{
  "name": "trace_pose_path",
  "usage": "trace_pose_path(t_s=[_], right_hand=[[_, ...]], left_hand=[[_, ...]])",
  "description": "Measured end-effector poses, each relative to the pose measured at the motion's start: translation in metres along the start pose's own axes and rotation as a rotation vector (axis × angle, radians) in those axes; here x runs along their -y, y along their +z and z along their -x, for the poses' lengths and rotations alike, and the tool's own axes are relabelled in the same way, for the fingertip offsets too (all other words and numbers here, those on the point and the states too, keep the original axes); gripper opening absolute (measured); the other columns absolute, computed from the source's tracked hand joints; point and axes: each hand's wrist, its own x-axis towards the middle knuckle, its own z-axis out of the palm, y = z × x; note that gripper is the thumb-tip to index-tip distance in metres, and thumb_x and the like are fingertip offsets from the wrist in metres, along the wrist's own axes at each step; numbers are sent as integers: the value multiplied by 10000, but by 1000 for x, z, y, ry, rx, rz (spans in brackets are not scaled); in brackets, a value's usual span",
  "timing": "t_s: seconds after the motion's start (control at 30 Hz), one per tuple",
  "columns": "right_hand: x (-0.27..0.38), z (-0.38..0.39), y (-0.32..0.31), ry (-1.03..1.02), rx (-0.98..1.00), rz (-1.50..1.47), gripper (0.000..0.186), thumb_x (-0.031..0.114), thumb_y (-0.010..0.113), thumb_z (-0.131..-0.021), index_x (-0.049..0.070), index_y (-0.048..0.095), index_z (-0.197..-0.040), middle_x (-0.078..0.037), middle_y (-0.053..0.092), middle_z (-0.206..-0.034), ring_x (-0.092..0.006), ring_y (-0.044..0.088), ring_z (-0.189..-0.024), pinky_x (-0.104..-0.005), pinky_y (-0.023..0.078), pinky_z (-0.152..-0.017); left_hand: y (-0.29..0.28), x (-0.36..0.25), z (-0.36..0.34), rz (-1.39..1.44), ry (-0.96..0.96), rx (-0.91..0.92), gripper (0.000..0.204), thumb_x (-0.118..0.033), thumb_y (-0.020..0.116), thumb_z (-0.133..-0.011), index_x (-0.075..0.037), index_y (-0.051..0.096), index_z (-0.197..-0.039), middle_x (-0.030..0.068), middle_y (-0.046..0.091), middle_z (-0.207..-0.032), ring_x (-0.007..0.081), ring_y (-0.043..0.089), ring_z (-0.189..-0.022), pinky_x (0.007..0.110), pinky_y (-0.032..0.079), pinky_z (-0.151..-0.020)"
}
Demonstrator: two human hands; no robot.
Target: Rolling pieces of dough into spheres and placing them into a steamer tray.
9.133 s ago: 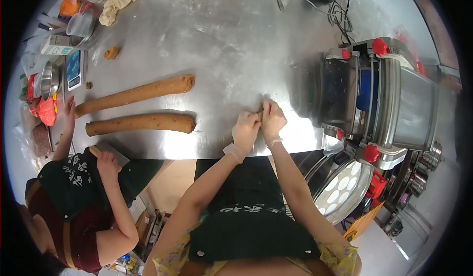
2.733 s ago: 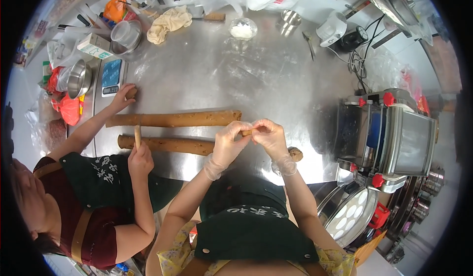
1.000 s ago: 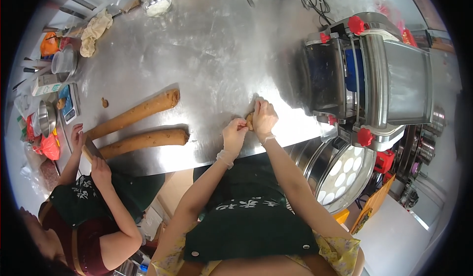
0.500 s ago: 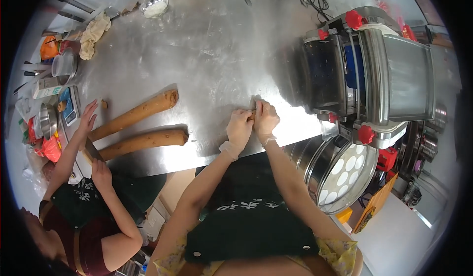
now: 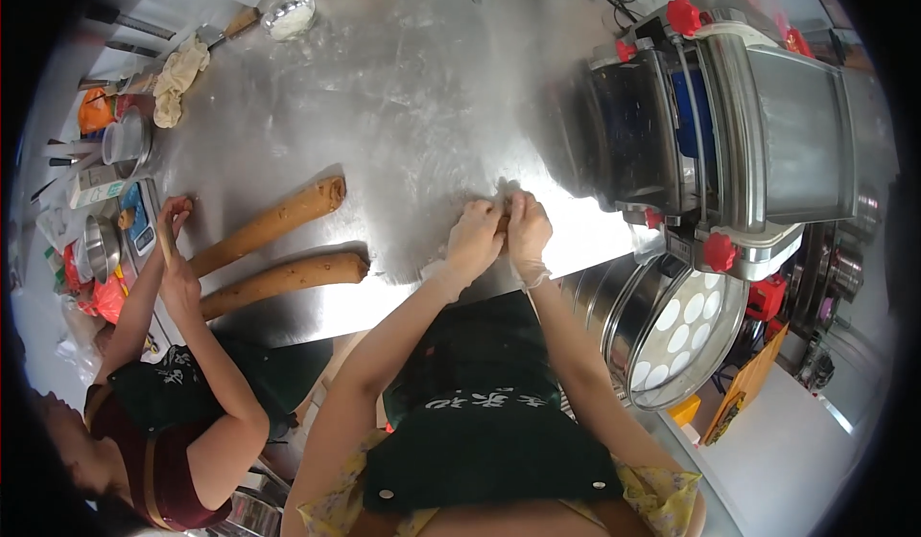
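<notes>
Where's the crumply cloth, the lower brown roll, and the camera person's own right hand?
Crumpled cloth [image 5: 179, 81], head view: middle folds.
Lower brown roll [image 5: 288, 284], head view: mid-length.
Right hand [image 5: 529, 233], head view: back of it.

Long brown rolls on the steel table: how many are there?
2, side by side on the left of the table: the far roll, and the near roll, closer to the front edge.

Before you, a broad, shiny grey metal tabletop [image 5: 403, 134] catches white glare [image 5: 590, 235], with a flat white surface [image 5: 791, 446] at lower right.
</notes>
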Motion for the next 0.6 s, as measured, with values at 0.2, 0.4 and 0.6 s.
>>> trace_pose_path(t_s=[0.2, 0.4, 0.6], right_hand=[[10, 9, -2, 83, -96, 116, 73, 149, 652, -905, 79, 671, -904, -120, 618, -768, -334, 622, -691, -440, 509, -622], [5, 12, 3, -96, -211, 201, 66, 149, 657, -909, 86, 676, -904, -108, 631, -767, -325, 621, -662, -422, 513, -601], [16, 22, -16, 730, -45, -263, 255, 199, 509, -1010, 16, 687, -1006, -89, 683, -687, -202, 645, -604, -349, 516, -637]], left_hand=[[3, 16, 34, -197, 329, 210, 242, -66, 615, -772, -41, 678, -1004, 83, 619, -1045, 270, 570, -1084, 359, 535, -890], [6, 23, 40, -89, 353, 105, 270, -61, 606, -800, 6, 669, -1054, 93, 617, -1086, 266, 566, -1109, 352, 520, -923], [-24, -7, -21, -37, 288, 244, 289, -35, 683, -725, -94, 714, -1006, 51, 652, -1028, 258, 581, -1074, 386, 532, -852]])
